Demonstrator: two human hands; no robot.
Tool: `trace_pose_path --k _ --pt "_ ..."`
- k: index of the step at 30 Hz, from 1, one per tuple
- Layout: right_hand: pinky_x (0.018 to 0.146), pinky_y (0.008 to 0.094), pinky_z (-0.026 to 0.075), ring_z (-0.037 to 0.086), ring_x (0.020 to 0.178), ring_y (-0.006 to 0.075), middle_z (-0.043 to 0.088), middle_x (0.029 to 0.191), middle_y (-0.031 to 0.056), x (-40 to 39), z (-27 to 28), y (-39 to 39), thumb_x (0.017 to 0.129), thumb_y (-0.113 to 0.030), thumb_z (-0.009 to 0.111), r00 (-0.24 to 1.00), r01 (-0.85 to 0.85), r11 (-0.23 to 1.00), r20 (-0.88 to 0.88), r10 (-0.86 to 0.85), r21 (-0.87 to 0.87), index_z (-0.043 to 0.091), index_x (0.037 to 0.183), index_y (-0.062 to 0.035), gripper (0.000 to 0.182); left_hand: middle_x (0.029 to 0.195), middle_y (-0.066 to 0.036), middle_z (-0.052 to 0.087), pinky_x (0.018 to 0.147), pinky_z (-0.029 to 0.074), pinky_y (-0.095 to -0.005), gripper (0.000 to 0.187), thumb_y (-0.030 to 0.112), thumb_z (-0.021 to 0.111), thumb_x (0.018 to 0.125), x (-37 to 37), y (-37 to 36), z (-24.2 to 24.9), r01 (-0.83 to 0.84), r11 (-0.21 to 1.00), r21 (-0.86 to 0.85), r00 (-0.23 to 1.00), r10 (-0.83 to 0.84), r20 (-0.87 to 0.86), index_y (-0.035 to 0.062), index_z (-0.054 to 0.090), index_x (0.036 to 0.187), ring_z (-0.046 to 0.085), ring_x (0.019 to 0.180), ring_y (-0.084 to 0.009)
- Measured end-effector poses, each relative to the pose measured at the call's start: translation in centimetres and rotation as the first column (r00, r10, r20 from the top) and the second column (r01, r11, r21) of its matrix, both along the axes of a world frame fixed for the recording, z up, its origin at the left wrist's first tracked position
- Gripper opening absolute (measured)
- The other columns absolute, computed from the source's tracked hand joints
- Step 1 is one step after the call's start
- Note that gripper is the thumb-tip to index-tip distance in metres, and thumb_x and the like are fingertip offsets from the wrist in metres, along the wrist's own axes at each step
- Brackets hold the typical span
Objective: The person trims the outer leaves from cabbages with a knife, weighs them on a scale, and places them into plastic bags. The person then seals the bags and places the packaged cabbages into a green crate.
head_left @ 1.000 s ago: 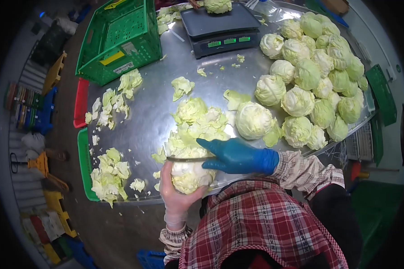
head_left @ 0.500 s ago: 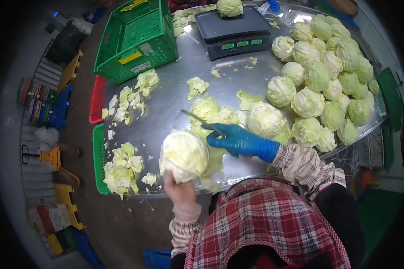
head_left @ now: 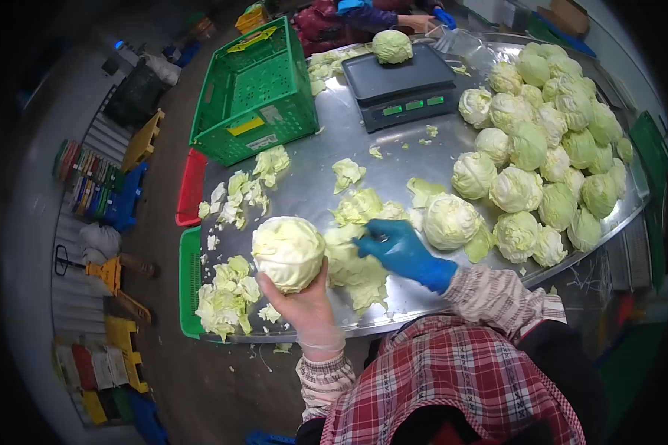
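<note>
My left hand cups a pale trimmed cabbage from below, fingers wrapped round it, above the table's near edge. Just right of it, my right hand, in a blue glove, is closed round a knife. Only a dark bit of the knife shows; its blade cannot be made out. Loose cabbage leaves lie under and beside the right hand. Another cabbage rests on the table to the right of that hand.
A large pile of cabbages covers the table's right side. At the back stand a scale with one cabbage on it and a green crate. Leaf scraps lie at left, near a green bin. Another person's sleeve shows at the far side.
The cabbage in my left hand has turned and more of the hand shows under it. The knife blade, visible before, is now hidden or turned away. The whole view has shifted slightly.
</note>
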State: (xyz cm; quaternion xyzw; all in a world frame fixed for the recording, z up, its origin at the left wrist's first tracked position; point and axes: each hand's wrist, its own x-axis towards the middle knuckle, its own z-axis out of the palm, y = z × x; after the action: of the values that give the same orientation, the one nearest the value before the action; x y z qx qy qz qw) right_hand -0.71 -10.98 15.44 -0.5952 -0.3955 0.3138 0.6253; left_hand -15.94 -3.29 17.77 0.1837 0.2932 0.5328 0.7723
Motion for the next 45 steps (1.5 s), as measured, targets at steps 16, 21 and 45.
trace_pose_path --k 16,21,45 --pt "0.077 0.0282 0.049 0.062 0.082 0.0147 0.066 0.093 0.0084 2.1 3.5 -4.7 0.076 -0.026 0.074 0.958 0.12 0.993 0.26 -0.121 0.021 0.061 0.111 -0.0014 0.045 0.13 -0.014 0.045 0.077 0.052 -0.0419 0.069 0.053 0.056 0.08 4.2 -4.4 -3.0 0.551 0.818 -0.167 0.718 -0.362 0.595 0.0115 0.039 0.134 0.05 0.108 -0.0359" --pt "0.073 0.0258 0.05 0.061 0.078 0.0122 0.066 0.081 0.0081 8.8 3.6 -8.2 0.085 -0.018 0.063 0.947 0.219 0.974 -0.227 -0.227 -0.06 0.064 0.096 0.0026 0.023 0.125 -0.023 0.046 0.07 0.052 -0.0411 0.074 0.057 0.055 0.079 5.2 -7.9 -3.8 0.626 0.765 -0.15 0.684 -0.447 0.576 0.012 0.037 0.135 0.054 0.1 -0.0377" --pt "0.04 0.0199 0.039 0.049 0.043 0.0058 0.057 0.063 0.0032 19.0 10.2 -43.4 0.078 -0.013 0.071 0.808 0.2 0.977 -0.578 -0.119 0.078 0.057 0.099 0.0036 0.03 0.131 -0.008 0.048 0.101 0.034 -0.0446 0.072 0.061 0.048 0.079 23.2 -31.4 1.0 0.417 0.846 0.333 0.909 -0.376 -0.182 0.011 0.045 0.131 0.044 0.121 -0.0277"
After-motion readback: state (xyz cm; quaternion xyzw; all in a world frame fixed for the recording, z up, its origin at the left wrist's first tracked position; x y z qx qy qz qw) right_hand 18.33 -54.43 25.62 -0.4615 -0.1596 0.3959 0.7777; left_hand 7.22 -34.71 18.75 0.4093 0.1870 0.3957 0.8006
